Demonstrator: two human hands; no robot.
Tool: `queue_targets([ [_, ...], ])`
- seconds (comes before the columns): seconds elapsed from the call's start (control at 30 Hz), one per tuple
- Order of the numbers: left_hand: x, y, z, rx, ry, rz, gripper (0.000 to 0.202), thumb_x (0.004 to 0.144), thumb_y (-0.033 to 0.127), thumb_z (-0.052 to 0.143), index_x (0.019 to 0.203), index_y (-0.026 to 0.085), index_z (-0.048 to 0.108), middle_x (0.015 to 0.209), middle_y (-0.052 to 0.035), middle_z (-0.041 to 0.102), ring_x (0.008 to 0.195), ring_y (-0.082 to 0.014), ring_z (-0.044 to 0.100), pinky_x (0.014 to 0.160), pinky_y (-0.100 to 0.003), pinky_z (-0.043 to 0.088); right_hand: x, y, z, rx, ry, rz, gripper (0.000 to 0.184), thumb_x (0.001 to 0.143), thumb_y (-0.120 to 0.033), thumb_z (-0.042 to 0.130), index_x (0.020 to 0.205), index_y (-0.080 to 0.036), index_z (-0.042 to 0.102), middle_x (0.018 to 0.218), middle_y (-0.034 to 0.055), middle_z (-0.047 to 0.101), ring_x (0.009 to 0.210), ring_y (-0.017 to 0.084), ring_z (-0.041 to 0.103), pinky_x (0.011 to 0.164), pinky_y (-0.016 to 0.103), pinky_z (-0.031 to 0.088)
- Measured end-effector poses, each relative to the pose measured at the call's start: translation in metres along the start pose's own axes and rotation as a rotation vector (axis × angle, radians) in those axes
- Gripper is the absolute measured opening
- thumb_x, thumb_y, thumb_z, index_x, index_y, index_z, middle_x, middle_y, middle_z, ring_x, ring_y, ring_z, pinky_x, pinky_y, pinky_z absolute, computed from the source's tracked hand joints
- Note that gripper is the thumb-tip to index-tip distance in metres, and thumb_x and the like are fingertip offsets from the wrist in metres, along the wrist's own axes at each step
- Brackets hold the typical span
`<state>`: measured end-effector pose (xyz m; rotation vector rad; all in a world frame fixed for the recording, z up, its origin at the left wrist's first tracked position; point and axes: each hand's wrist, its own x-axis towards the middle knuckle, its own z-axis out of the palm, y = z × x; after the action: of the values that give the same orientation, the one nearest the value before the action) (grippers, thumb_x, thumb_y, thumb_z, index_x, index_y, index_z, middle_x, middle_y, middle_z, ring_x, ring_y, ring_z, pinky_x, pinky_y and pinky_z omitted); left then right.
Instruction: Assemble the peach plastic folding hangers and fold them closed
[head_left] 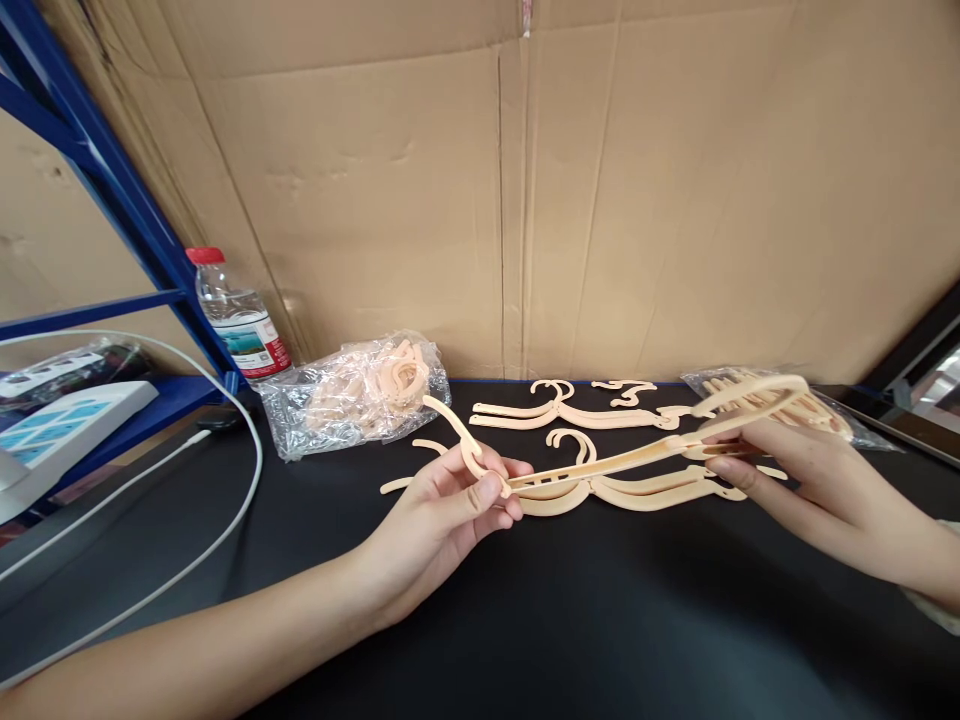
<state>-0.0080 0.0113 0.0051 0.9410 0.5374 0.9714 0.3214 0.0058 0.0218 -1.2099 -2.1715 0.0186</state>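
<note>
I hold a peach plastic hanger (600, 462) above the black table (525, 620), one end in each hand. My left hand (442, 515) pinches its left end near the curved hook. My right hand (795, 470) grips its right end, fingers closed round the arm. Just behind it, another peach hanger (637, 492) lies flat on the table, and a further hanger (570, 412) lies beyond that.
A clear bag of peach hooks (360, 392) lies at the back left, and another bag of hanger parts (817, 410) at the back right. A water bottle (238, 318) stands by the blue rack (112, 190). A white cable (225, 520) curves across the left. Cardboard (525, 200) walls the back.
</note>
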Motion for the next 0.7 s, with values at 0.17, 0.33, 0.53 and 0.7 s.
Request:
queue_targets([
  [0.17,-0.0001,0.0008,0.0009,0.013,-0.001,-0.021,0.003,0.087,0.017,0.069,0.086,0.016,0.067,0.098,-0.0029,0.070,0.075,-0.0075,0.065,0.074,-0.019,0.053,-0.0003,0.0027,-0.0006,-0.045,-0.019,-0.126,0.005,0.097,-0.028,0.048,0.099,-0.028,0.054,0.080,0.0010,0.060,0.069,0.019,0.057,0.061,0.030,0.044],
  [0.33,-0.0013,0.0023,0.0013,0.063,0.029,-0.067,0.006,0.086,0.019,0.070,0.084,0.017,0.065,0.100,-0.0029,0.070,0.098,-0.0192,0.070,0.076,-0.021,0.054,0.0009,-0.0009,-0.0003,-0.029,-0.039,-0.124,0.005,0.097,-0.027,0.048,0.099,-0.028,0.052,0.078,0.0013,0.059,0.068,0.020,0.056,0.059,0.030,0.043],
  [0.53,-0.0018,0.0022,0.0029,0.073,-0.018,-0.078,0.014,0.085,0.021,0.071,0.077,0.014,0.062,0.111,-0.0090,0.072,0.104,-0.0226,0.069,0.095,-0.030,0.050,0.0033,-0.0029,-0.0008,-0.025,-0.014,-0.145,0.006,0.098,-0.025,0.046,0.097,-0.026,0.052,0.076,0.0004,0.057,0.066,0.017,0.054,0.059,0.028,0.042],
  [0.7,-0.0023,0.0004,0.0003,0.081,0.006,-0.092,0.017,0.081,0.021,0.076,0.075,0.014,0.062,0.109,-0.0109,0.073,0.101,-0.0221,0.071,0.096,-0.031,0.050,0.0045,-0.0035,0.0016,-0.023,0.031,-0.229,0.007,0.098,-0.024,0.048,0.094,-0.024,0.053,0.074,-0.0004,0.055,0.061,0.015,0.051,0.057,0.027,0.040],
])
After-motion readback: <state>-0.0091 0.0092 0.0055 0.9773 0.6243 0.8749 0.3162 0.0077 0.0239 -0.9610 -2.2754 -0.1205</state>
